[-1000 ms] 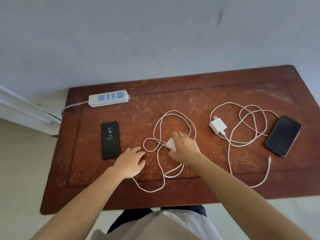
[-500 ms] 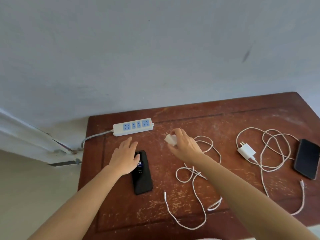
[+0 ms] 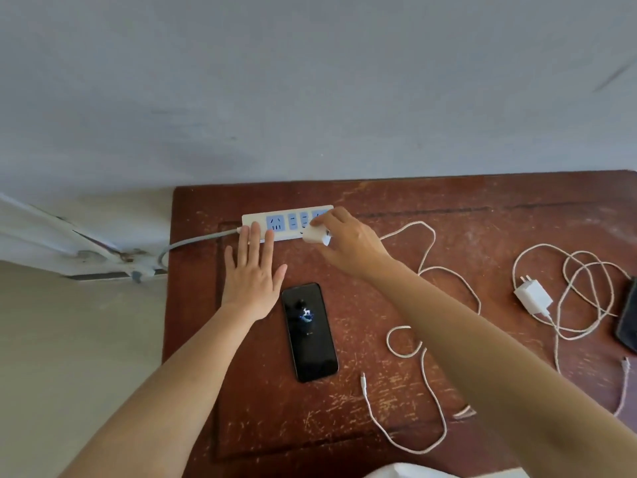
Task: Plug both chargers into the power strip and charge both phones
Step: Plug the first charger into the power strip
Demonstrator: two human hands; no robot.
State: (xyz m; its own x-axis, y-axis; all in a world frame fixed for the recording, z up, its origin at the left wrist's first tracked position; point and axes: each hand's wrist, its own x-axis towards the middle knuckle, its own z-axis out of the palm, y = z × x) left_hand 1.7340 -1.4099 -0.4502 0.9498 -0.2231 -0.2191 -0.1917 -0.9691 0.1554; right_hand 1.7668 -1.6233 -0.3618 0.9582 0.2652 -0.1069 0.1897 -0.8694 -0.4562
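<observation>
A white power strip (image 3: 262,220) with blue sockets lies at the table's far left. My right hand (image 3: 348,243) grips a white charger (image 3: 315,235) right at the strip's right end; its white cable (image 3: 431,339) trails back over the table to a loose plug end (image 3: 363,378). My left hand (image 3: 253,270) lies flat with fingers spread, fingertips on the strip's left end. A black phone (image 3: 309,332) with a lit screen lies just below both hands. A second white charger (image 3: 533,296) with coiled cable (image 3: 582,294) sits at the right beside a second dark phone (image 3: 628,317), cut off by the frame edge.
The worn brown wooden table (image 3: 448,201) stands against a pale wall. The strip's grey cord (image 3: 193,241) runs off the left edge toward pipes along the wall. White cloth shows at the bottom edge.
My right hand has carried the charger up and left to the strip's right end. My left hand has moved from over the phone up onto the strip's left end. The camera has shifted closer.
</observation>
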